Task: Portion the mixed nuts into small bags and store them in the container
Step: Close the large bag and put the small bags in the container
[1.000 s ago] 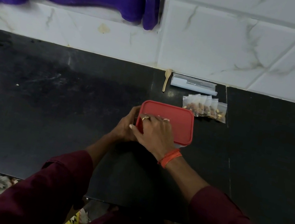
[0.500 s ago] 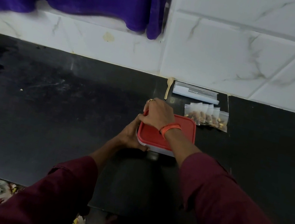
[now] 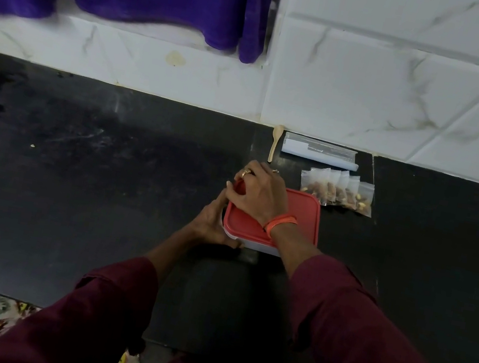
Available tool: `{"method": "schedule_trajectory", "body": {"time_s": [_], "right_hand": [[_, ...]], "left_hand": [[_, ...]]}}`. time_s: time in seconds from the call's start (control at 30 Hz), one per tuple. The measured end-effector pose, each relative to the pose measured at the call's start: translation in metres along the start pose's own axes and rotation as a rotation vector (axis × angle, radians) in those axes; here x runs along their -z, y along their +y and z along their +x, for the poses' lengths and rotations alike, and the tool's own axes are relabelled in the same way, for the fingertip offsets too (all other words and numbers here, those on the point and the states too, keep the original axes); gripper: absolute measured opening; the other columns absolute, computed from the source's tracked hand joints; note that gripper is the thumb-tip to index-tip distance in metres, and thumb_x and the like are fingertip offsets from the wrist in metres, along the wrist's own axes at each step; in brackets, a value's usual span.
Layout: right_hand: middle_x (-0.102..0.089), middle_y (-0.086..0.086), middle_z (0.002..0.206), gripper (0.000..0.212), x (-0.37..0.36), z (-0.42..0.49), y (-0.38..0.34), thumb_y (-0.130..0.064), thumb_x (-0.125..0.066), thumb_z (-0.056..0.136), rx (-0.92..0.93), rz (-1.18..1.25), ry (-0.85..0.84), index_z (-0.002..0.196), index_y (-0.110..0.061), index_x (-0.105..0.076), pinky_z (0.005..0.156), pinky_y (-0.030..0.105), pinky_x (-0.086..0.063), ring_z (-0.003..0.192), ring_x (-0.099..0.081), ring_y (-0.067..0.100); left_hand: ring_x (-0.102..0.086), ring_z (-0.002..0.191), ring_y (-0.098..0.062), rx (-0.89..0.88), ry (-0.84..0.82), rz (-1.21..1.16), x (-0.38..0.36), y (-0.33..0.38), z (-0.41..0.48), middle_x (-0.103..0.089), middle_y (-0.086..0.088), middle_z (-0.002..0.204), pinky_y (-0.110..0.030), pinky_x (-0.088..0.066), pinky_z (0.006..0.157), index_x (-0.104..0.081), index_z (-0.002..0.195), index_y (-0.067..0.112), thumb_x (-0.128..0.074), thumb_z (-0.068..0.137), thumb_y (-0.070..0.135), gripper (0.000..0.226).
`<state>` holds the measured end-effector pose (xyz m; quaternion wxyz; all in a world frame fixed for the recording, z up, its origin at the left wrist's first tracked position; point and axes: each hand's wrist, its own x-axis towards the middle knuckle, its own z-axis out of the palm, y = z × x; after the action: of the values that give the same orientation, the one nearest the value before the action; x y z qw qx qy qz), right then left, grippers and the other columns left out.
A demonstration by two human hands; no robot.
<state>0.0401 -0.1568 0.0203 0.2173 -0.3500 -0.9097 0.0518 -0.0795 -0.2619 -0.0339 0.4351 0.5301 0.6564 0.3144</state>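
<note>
No text, label, brand, number or sign can be read. The red lid [image 3: 303,213] and the pale wall of the container [image 3: 255,245] show plain surfaces. The small bags [image 3: 337,192] show no print that resolves. The flat packet [image 3: 319,154] against the wall has a grey band along its top edge; any lettering on it is too blurred to read.
</note>
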Motion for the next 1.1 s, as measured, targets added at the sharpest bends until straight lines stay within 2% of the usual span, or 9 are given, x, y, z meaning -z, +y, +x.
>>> {"method": "schedule_trajectory", "body": {"time_s": [0.1,0.23,0.4,0.53,0.6,0.7,0.83,0.97,1.1], "right_hand": [[-0.06,0.0,0.083,0.028,0.001,0.004,0.002,-0.042,-0.065,0.081,0.033,0.032,0.015,0.074,-0.016,-0.07,0.065,0.035,-0.053,0.079,-0.06,0.018],[-0.054,-0.002,0.091,0.023,0.004,0.01,0.006,-0.04,-0.063,0.08,0.042,0.116,-0.08,0.076,-0.018,-0.065,0.068,0.035,-0.053,0.087,-0.057,0.016],[-0.054,-0.004,0.085,0.022,0.005,0.021,0.006,-0.042,-0.064,0.074,0.007,0.109,-0.189,0.072,-0.02,-0.063,0.068,0.036,-0.053,0.085,-0.052,0.014],[-0.047,-0.002,0.085,0.025,0.003,0.027,0.002,-0.038,-0.062,0.079,0.007,0.074,-0.326,0.07,-0.016,-0.054,0.071,0.038,-0.052,0.08,-0.044,0.013],[-0.047,0.0,0.083,0.024,0.003,0.028,0.002,-0.035,-0.061,0.079,0.028,0.061,-0.3,0.07,-0.015,-0.051,0.069,0.039,-0.052,0.076,-0.042,0.014],[-0.049,0.002,0.077,0.023,0.01,0.033,0.003,-0.033,-0.061,0.076,0.062,0.085,-0.243,0.067,-0.014,-0.051,0.062,0.038,-0.051,0.069,-0.048,0.019],[-0.05,-0.007,0.066,0.029,0.031,0.035,0.001,-0.048,-0.05,0.075,0.081,0.147,-0.232,0.064,-0.021,-0.047,0.057,0.033,-0.047,0.063,-0.057,0.022],[-0.052,-0.01,0.057,0.049,0.087,0.032,0.008,-0.069,-0.056,0.083,0.191,0.177,-0.148,0.065,-0.025,-0.047,0.058,0.028,-0.044,0.056,-0.05,0.009],[-0.055,-0.013,0.063,0.058,0.149,0.006,0.036,-0.083,-0.059,0.071,0.343,0.196,-0.203,0.063,-0.025,-0.056,0.058,0.027,-0.043,0.059,-0.052,0.005]], "left_hand": [[-0.035,0.143,-0.011,-0.032,0.004,0.002,0.0,0.002,-0.001,-0.025,0.03,0.149,-0.047,-0.038,0.114,0.003,0.145,0.06,-0.089,0.044,0.064,0.137],[-0.04,0.137,-0.011,-0.059,-0.004,0.003,0.001,0.007,-0.003,-0.028,0.033,0.14,-0.044,-0.041,0.112,-0.003,0.129,0.078,-0.09,0.044,0.056,0.123],[-0.039,0.133,-0.007,-0.044,-0.015,0.004,0.002,0.013,-0.005,-0.028,0.032,0.136,-0.031,-0.037,0.107,0.0,0.134,0.066,-0.086,0.044,0.058,0.125],[-0.048,0.131,-0.019,-0.028,0.021,0.054,-0.002,0.018,-0.006,-0.04,0.022,0.136,-0.047,-0.043,0.108,-0.003,0.142,0.055,-0.084,0.041,0.063,0.13],[-0.048,0.131,-0.022,-0.033,0.035,0.063,-0.004,0.016,-0.004,-0.042,0.014,0.139,-0.054,-0.042,0.107,-0.001,0.137,0.063,-0.086,0.039,0.067,0.13],[-0.046,0.134,-0.021,-0.014,0.038,0.062,-0.002,0.016,-0.004,-0.039,0.018,0.14,-0.055,-0.039,0.109,0.003,0.142,0.064,-0.088,0.04,0.066,0.136],[-0.043,0.134,-0.018,0.011,0.044,0.095,-0.003,0.017,-0.004,-0.035,0.025,0.135,-0.054,-0.037,0.111,-0.005,0.138,0.063,-0.087,0.042,0.063,0.127],[-0.043,0.133,-0.011,0.012,0.044,0.078,-0.002,0.012,-0.004,-0.04,0.03,0.136,-0.051,-0.04,0.11,-0.015,0.137,0.062,-0.093,0.045,0.06,0.121],[-0.05,0.128,-0.01,-0.007,0.074,0.013,-0.001,0.01,-0.004,-0.049,0.02,0.137,-0.05,-0.049,0.102,-0.029,0.142,0.046,-0.095,0.042,0.057,0.12]]}}
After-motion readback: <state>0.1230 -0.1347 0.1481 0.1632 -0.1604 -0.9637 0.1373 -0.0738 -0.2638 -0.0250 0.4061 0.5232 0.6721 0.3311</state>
